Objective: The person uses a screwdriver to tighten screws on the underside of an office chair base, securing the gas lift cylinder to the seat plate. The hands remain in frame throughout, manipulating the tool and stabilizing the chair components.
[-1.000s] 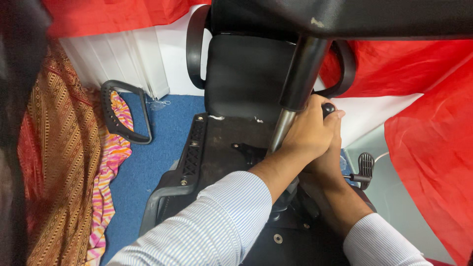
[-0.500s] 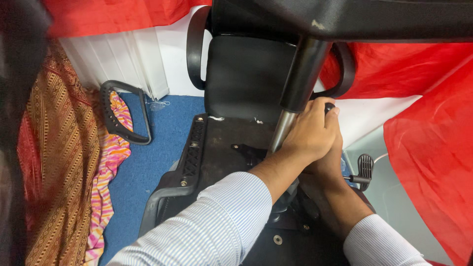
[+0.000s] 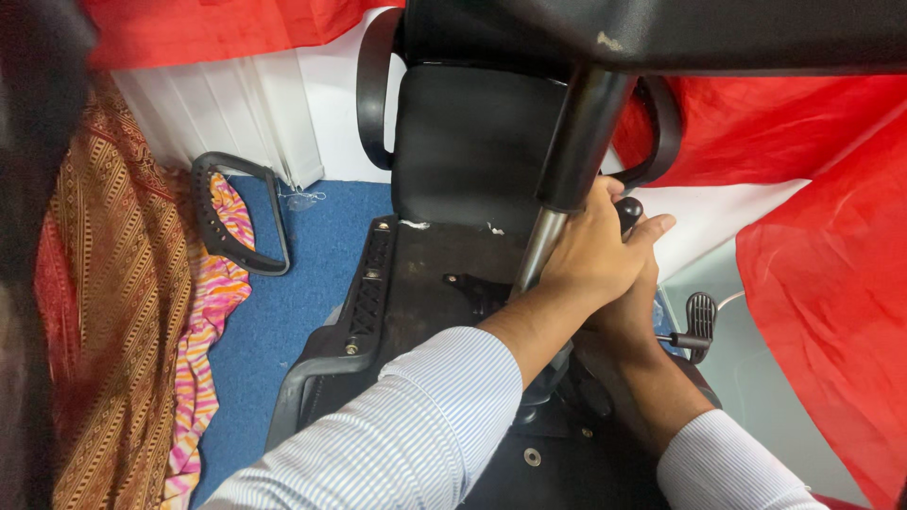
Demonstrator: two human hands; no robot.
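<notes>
One patterned brown cloth [image 3: 113, 312] hung far left, one pink striped cloth [image 3: 213, 312] beside it on blue carpet [image 3: 302, 274]. One loose black armrest [image 3: 236, 212] lay on the carpet. One overturned black office chair [image 3: 453, 161] sat centre, its metal column [image 3: 543, 250] shiny below, black sleeve above. Left hand [image 3: 590, 255] was clenched around a black lever [image 3: 628, 212] just beside the column. Right hand [image 3: 635, 307] sat under it, mostly hidden; grip unclear. Red cloth [image 3: 822, 283] lay right.

The left hand [image 3: 590, 255] lies on the right hand [image 3: 631, 307], right of the gas cylinder [image 3: 557, 203] (loose armrest [image 3: 236, 212] far left).
</notes>
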